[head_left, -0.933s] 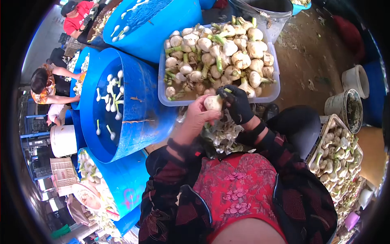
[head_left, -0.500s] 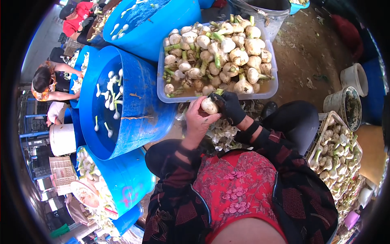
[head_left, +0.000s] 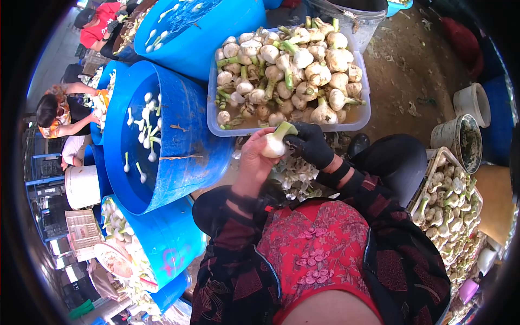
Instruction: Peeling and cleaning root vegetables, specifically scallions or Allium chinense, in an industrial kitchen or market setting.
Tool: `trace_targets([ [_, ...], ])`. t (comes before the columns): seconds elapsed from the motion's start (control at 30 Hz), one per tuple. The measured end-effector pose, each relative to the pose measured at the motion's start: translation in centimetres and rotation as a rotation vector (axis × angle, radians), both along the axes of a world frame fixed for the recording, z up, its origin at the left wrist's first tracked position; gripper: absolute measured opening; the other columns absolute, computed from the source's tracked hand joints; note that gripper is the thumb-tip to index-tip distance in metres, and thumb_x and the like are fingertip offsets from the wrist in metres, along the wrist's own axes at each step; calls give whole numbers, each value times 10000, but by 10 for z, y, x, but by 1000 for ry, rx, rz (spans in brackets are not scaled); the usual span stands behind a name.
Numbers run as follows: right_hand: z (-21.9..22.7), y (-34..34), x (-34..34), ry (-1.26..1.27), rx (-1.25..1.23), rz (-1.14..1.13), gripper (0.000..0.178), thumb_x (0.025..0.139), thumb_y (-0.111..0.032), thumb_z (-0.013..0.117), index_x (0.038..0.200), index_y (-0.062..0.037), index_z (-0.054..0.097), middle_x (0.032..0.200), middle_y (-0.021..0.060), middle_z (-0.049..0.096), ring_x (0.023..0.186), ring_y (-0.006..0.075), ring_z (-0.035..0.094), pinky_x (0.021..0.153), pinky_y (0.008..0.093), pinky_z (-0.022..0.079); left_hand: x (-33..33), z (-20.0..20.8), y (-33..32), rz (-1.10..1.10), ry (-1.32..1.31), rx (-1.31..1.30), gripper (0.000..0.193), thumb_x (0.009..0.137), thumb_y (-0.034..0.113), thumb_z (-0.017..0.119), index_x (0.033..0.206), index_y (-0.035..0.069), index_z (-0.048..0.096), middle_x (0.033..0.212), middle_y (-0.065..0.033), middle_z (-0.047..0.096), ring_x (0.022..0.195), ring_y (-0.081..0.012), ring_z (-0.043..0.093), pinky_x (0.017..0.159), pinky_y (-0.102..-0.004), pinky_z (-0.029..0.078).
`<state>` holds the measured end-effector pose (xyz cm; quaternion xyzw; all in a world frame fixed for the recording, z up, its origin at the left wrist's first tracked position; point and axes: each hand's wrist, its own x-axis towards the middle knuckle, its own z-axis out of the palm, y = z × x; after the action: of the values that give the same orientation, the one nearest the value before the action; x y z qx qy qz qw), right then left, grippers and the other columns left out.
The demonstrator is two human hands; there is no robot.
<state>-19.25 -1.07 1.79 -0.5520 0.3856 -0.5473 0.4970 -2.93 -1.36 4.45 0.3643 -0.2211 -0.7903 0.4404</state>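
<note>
My bare left hand (head_left: 253,157) is closed around a white garlic bulb (head_left: 274,146) whose short green stem (head_left: 285,129) points up and to the right. Against the bulb's right side, my right hand (head_left: 313,145) in a black glove has its fingers curled; what they grip, if anything, is hidden. Just beyond my hands stands a clear plastic tub (head_left: 366,108) heaped with garlic bulbs (head_left: 319,75), many with brownish skins and cut green stems, above some murky water. Pale peelings (head_left: 297,177) lie below my hands.
To the left, a large blue barrel (head_left: 189,135) holds water with peeled garlic (head_left: 146,132) floating in it; another blue barrel (head_left: 227,32) is behind. At right are a crate of garlic (head_left: 447,200) and dirty buckets (head_left: 457,141). Other people (head_left: 59,114) work at far left.
The bulb has tipped and moved slightly left in my left hand, showing a clean white side and its green stem. My right hand has shifted from its top to its right side.
</note>
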Motion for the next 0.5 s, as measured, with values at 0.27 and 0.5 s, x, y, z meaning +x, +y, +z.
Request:
trace_targets([
  [0.27,-3,-3,5,64,-37,-27,222,744,-82,659,943,6,617,847,72,650,740,98,580,664,276,468,8,-10,-6,-110,204,235,433,855,410,484,1045,23,525,862,-116,595,648,-230,580,447,-246,460],
  [0.5,-7,4,12,-70,211,-73,226,733,-104,679,928,4,640,764,67,652,710,90,575,663,269,466,-14,-3,17,50,-598,-389,531,838,453,493,1128,11,431,882,-121,577,541,-177,554,425,-224,452],
])
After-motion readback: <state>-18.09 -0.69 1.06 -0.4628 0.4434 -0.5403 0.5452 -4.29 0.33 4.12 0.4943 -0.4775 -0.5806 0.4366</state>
